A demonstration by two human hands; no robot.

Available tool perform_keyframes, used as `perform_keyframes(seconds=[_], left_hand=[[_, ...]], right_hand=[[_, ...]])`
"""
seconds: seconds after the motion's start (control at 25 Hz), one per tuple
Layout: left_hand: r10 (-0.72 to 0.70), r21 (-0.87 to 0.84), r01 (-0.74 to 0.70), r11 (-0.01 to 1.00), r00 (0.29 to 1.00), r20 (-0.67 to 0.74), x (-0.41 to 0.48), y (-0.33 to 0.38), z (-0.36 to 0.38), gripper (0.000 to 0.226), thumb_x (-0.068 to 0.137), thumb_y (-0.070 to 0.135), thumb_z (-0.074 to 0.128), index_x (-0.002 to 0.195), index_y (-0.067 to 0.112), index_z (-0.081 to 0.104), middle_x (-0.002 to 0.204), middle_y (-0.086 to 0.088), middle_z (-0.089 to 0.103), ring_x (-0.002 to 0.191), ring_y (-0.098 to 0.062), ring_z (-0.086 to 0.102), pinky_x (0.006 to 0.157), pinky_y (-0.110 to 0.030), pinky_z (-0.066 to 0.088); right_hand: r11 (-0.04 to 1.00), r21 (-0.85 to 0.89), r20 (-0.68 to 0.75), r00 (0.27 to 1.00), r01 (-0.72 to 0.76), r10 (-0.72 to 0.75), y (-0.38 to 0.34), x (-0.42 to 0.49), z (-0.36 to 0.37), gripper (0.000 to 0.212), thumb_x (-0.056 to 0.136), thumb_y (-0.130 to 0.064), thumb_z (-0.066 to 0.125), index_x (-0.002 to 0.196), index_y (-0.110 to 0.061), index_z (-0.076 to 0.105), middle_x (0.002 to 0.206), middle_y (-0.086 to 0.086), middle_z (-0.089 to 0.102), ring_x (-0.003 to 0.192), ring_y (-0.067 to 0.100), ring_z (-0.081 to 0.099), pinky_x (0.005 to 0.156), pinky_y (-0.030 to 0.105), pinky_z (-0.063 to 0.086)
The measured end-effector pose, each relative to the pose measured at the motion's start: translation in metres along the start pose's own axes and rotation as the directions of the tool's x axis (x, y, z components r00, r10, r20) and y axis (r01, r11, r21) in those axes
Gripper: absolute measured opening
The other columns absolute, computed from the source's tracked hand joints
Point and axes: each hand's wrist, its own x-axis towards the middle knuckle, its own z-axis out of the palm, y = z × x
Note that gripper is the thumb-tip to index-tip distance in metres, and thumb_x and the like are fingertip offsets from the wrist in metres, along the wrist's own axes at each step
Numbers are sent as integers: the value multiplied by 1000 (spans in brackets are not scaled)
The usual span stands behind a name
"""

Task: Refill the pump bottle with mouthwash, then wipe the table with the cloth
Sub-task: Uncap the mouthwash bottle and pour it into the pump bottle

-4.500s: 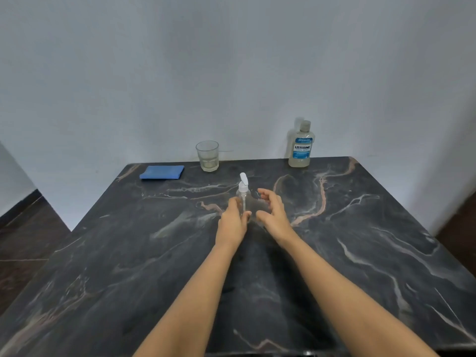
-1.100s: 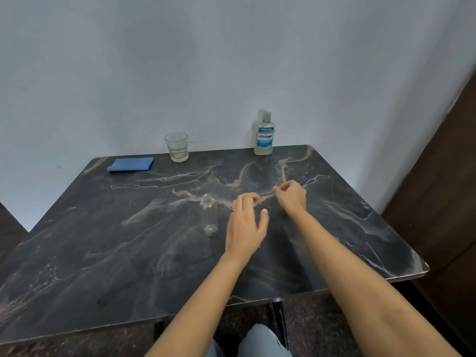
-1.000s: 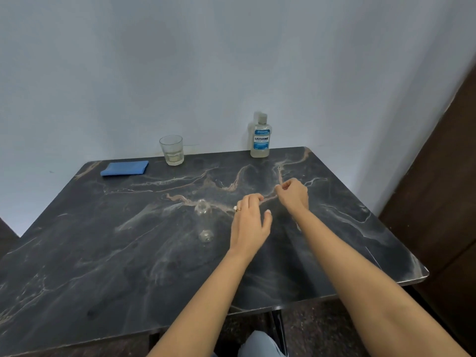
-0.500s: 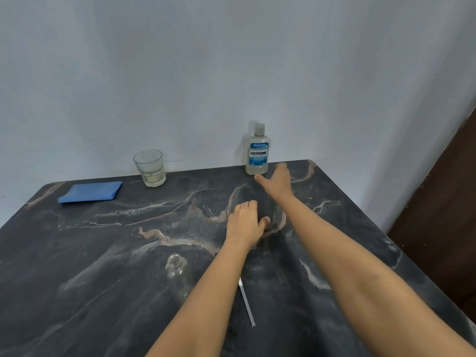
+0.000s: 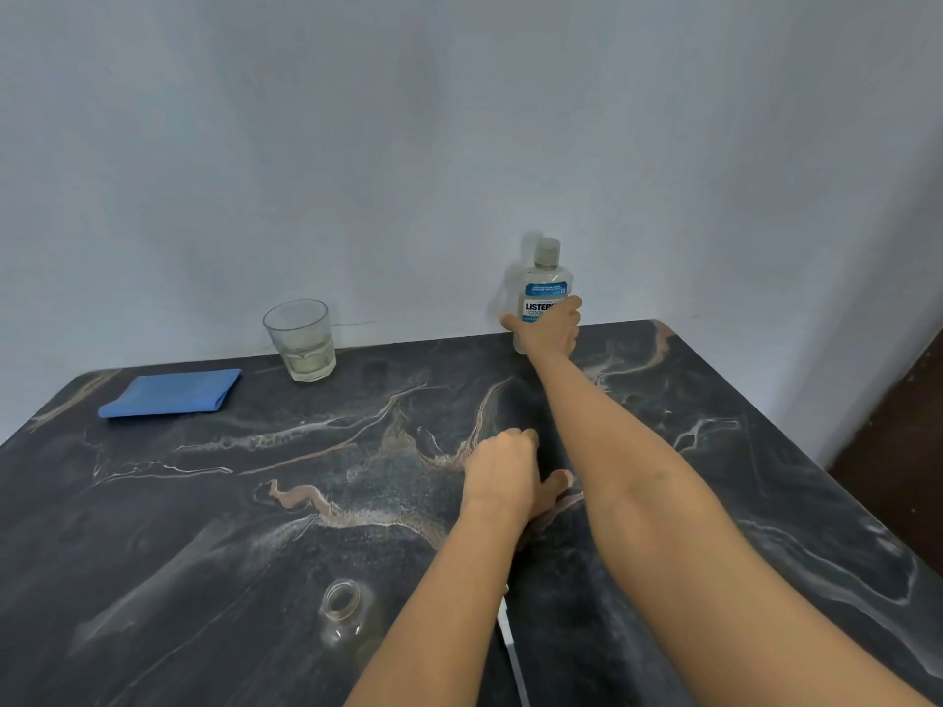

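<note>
Marble table (image 5: 765, 451): outstretched right hand (image 5: 548, 331) fingers wrap the mouthwash bottle (image 5: 543, 278); left hand (image 5: 502, 477) rests half-curled, empty.

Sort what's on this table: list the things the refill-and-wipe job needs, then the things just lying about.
For the job:
- mouthwash bottle, in the right hand
- open pump bottle, near edge
- pump tube, lying beside it
- blue cloth, far left

Lying about:
- glass with a little liquid, by the wall

A drinking glass (image 5: 301, 340) holding a little pale liquid stands near the wall (image 5: 357, 145).
</note>
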Motion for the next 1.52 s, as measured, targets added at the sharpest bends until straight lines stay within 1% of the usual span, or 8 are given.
perform_keyframes(seconds=[0.24, 0.56, 0.96, 1.12, 1.28, 1.36, 1.44, 1.52], left_hand=[[-1, -21, 1, 1000, 1000, 13, -4, 1, 0, 51, 87, 55, 55, 117, 14, 55, 113, -6, 60, 102, -27, 60, 81, -37, 47], [6, -81, 3, 997, 993, 115, -40, 9, -21, 53, 92, 51, 49, 128, 13, 47, 129, -6, 56, 116, -26, 54, 88, -40, 46], [-2, -418, 27, 908, 998, 60, -157, 62, -23, 80, 80, 33, 74, 145, 15, 31, 148, -3, 41, 135, -20, 39, 105, -39, 40], [3, -588, 35, 808, 998, 64, -184, 75, -18, 84, 73, 26, 79, 144, 16, 34, 145, -8, 45, 133, -24, 43, 106, -39, 40], [35, -676, 11, 737, 998, 53, -202, 87, -13, 68, 75, 16, 77, 133, 16, 43, 130, -5, 58, 120, -21, 54, 98, -34, 46], [16, -703, 12, 711, 999, 33, -204, 91, -14, 62, 77, 17, 77, 131, 15, 45, 128, -4, 59, 117, -20, 56, 96, -32, 46], [-13, -729, 16, 684, 1000, 9, -201, 94, -21, 61, 78, 19, 77, 130, 14, 46, 128, -3, 59, 117, -18, 56, 96, -28, 43], [-43, -766, 31, 643, 999, 4, -196, 98, -28, 58, 78, 18, 78, 128, 15, 48, 127, 0, 60, 114, -14, 55, 94, -23, 41]], right_hand=[[984, -130, 24, 993, 118, -116, 16, -13, -19, 73, 70, -41, 75, 124, -12, 35, 117, 8, 57, 106, 26, 59, 84, 38, 53], [957, -206, 77, 978, 205, -193, 48, -115, -140, 70, 68, -48, 75, 116, -13, 38, 110, 3, 62, 99, 24, 63, 74, 31, 45], [942, -309, -18, 989, 135, -147, 79, -272, -239, 67, 66, -54, 74, 104, -16, 36, 101, 4, 65, 92, 26, 64, 68, 31, 44], [950, -271, 8, 987, 154, -158, 81, -306, -253, 68, 66, -55, 76, 105, -17, 36, 105, 4, 65, 96, 25, 64, 72, 33, 47], [976, -105, 162, 972, 188, -170, 81, -321, -268, 63, 70, -52, 75, 110, -16, 41, 109, 1, 60, 105, 21, 61, 78, 29, 47], [976, -19, 122, 970, 215, -211, 73, -321, -283, 72, 74, -60, 68, 123, -14, 44, 119, 2, 56, 115, 20, 55, 88, 31, 46], [950, -80, -12, 953, 301, -302, 52, -315, -303, 78, 79, -70, 52, 131, -13, 41, 126, 4, 53, 116, 20, 52, 93, 37, 47], [880, -298, -29, 918, 370, -396, 16, -303, -320, 70, 87, -70, 37, 122, -11, 49, 113, 7, 60, 101, 23, 59, 79, 37, 50]])
